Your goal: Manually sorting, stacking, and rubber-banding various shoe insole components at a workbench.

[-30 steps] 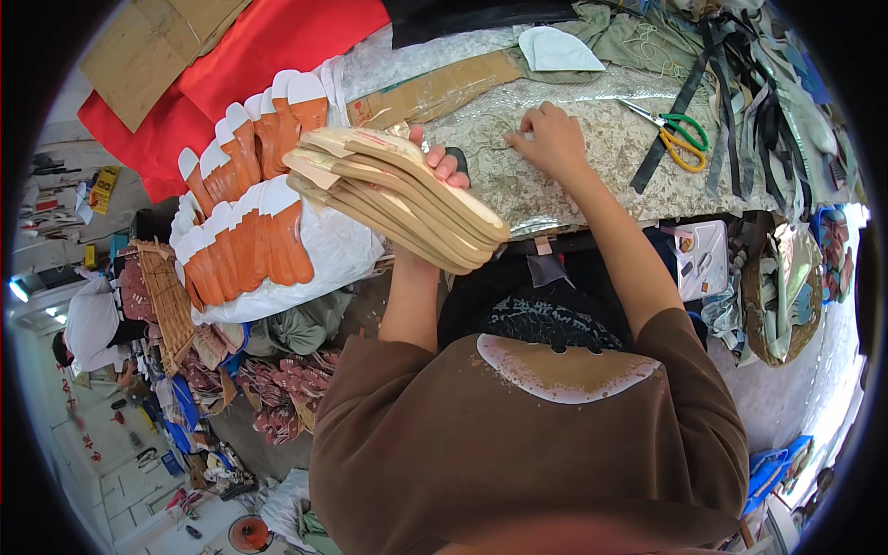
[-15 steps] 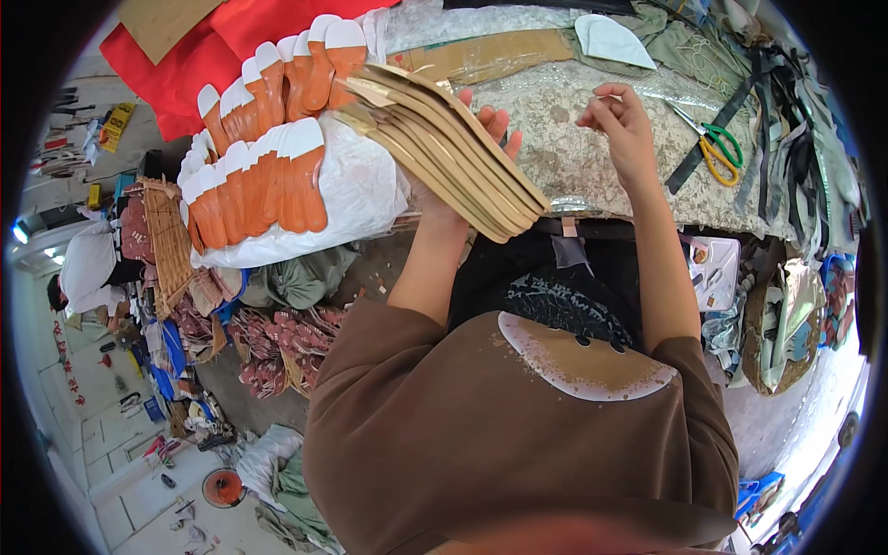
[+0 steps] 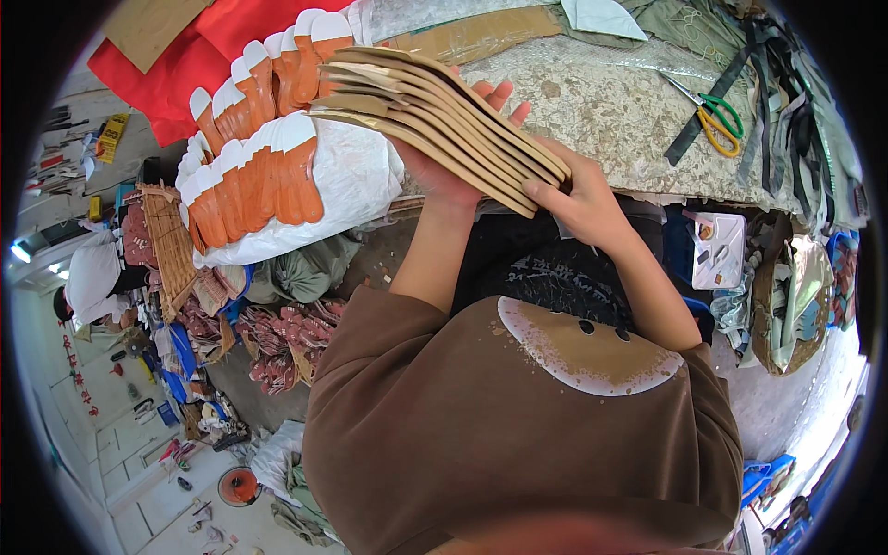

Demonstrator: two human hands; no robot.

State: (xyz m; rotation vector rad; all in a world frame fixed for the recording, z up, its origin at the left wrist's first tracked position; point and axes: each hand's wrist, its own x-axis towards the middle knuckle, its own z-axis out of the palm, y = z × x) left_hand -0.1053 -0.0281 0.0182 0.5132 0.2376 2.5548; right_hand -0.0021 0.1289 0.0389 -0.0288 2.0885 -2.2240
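Note:
A fanned stack of tan insole boards (image 3: 453, 125) is held up over the table's near edge. My left hand (image 3: 442, 178) grips it from beneath, with the fingertips showing past its far side. At the stack's right end my right hand (image 3: 585, 199) is closed, the thumb on the near edge and the other fingers partly hidden behind the boards. To the left, orange insoles with white ends lie overlapped in a lower row (image 3: 250, 190) and an upper row (image 3: 245, 97). White plastic sheeting (image 3: 356, 171) lies under the lower row.
Scissors (image 3: 717, 125) with green and yellow handles lie at the right of the worn tabletop (image 3: 592, 111), beside dark strips (image 3: 777, 102). Red cloth (image 3: 166, 79) and a brown cardboard strip (image 3: 476, 42) lie farther back. A white tray (image 3: 720, 252) sits below the table edge.
My right hand has come down from above the table and closed on the right end of the stack. The stack has tilted flatter and its left ends have fanned apart.

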